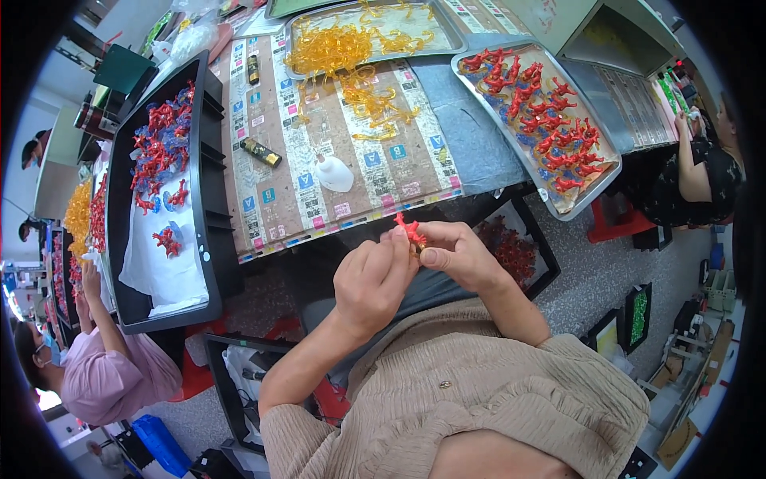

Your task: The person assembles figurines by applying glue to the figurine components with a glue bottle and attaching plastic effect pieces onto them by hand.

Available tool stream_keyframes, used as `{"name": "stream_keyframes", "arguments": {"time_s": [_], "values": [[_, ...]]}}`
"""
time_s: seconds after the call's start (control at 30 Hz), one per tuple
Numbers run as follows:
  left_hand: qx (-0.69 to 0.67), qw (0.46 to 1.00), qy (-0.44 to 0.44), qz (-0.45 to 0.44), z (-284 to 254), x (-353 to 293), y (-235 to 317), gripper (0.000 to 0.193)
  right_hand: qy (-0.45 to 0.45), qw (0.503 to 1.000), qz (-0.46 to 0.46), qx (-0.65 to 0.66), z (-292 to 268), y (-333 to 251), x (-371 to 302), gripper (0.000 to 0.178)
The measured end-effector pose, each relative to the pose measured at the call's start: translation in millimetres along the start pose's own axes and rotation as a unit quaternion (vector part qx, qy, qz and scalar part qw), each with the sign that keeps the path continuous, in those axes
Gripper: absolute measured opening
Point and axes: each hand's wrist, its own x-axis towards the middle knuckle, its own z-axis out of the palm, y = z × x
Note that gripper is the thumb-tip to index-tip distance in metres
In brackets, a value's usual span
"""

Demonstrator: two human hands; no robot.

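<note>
Branched, glossy red plastic-looking piece (411, 229) held up between both hands, just before the near edge of the paper-covered tabletop (275, 211); long axis seemingly tilted, top leaning left. Left hand (369, 281): fingers pinching its left side. Right hand (464, 259), equally near: thumb and forefinger closed at its lower right, contact partly hidden.

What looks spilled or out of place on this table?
Some clear yellow pieces lie on the patterned table cover, just outside the metal tray that holds more. They look spilled over its near edge, though they may have been put there deliberately.
</note>
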Motion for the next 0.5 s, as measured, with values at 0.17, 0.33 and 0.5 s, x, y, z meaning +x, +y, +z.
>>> {"name": "stream_keyframes", "arguments": {"time_s": [0.17,0.33,0.5], "values": [[-0.016,1.0,-0.007,-0.023,-8.2,-1.0,4.0,0.04,0.003,1.0,-0.007,-0.028,6.6,-10.6,-5.7,0.046],[-0.026,0.999,0.019,-0.004,-5.1,-3.2,4.8,0.034,0.004,1.0,-0.012,-0.013,8.6,-12.1,-9.0,0.043],[-0.024,1.0,0.017,-0.011,-7.2,-4.7,7.6,0.035,0.005,1.0,-0.015,-0.025,9.3,-11.9,-10.8,0.043]]}}
